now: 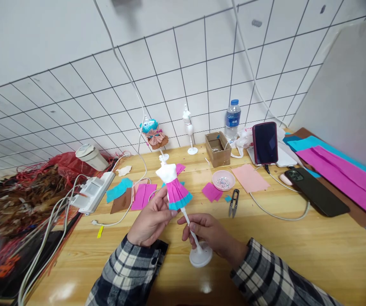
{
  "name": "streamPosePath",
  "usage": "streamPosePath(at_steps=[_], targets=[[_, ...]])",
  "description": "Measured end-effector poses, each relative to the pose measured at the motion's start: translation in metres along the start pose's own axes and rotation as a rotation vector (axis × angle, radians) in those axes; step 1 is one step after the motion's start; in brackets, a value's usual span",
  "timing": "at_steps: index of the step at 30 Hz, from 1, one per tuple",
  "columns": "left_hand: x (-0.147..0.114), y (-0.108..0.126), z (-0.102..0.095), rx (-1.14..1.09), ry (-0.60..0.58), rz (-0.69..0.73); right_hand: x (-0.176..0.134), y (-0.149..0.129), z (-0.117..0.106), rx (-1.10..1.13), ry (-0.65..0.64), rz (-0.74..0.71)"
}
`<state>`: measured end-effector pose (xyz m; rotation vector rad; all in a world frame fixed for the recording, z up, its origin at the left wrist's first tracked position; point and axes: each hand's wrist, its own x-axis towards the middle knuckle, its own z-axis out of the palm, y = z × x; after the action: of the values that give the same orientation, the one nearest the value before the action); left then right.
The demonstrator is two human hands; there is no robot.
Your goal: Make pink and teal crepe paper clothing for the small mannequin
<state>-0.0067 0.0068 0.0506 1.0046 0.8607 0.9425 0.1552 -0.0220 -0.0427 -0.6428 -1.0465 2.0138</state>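
Observation:
A small white dress-form mannequin (166, 171) tilts left above the table, wearing a pleated pink skirt (175, 188) with a blue band at the hem. My right hand (213, 233) is closed around the thin white pole of its stand (198, 255). My left hand (151, 219) has its thumb by the skirt's hem and its fingers behind the skirt, pinching it; the fingertips are partly hidden. Beyond my hands lie pink paper squares (212, 192), a pink dish of beads (223, 187) and black thread snips (234, 203).
Against the tiled wall stand a dressed mannequin (155, 138), a bare one (189, 129), a cardboard box (218, 155) and a water bottle (233, 119). Phones (316, 191) and long paper strips (345, 178) lie right. A power strip (95, 193) with cables is at left.

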Motion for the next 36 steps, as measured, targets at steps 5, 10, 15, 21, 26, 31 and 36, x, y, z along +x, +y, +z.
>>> streamPosePath(at_steps=[5, 10, 15, 21, 26, 31, 36], targets=[[-0.001, -0.002, 0.0, -0.028, -0.018, 0.052, 0.004, 0.005, -0.003, -0.158, 0.105, -0.107], [0.002, 0.001, 0.007, 0.015, 0.128, 0.155, 0.003, 0.006, -0.004, -0.429, 0.207, -0.209], [0.005, 0.006, 0.003, 0.094, 0.217, 0.174, 0.001, 0.006, -0.003, -0.397, 0.134, -0.171], [0.001, 0.009, 0.002, 0.156, 0.221, 0.187, 0.0, 0.009, -0.004, -0.367, 0.094, -0.164], [-0.004, 0.014, 0.004, 0.134, 0.206, 0.177, -0.002, 0.008, -0.003, -0.281, 0.062, -0.137], [-0.015, 0.021, -0.002, -0.018, 0.173, 0.072, -0.018, -0.008, -0.007, -0.217, -0.11, 0.041], [-0.034, 0.032, -0.004, 0.051, 0.139, 0.031, -0.038, -0.044, -0.015, -0.349, -0.246, 0.12]])
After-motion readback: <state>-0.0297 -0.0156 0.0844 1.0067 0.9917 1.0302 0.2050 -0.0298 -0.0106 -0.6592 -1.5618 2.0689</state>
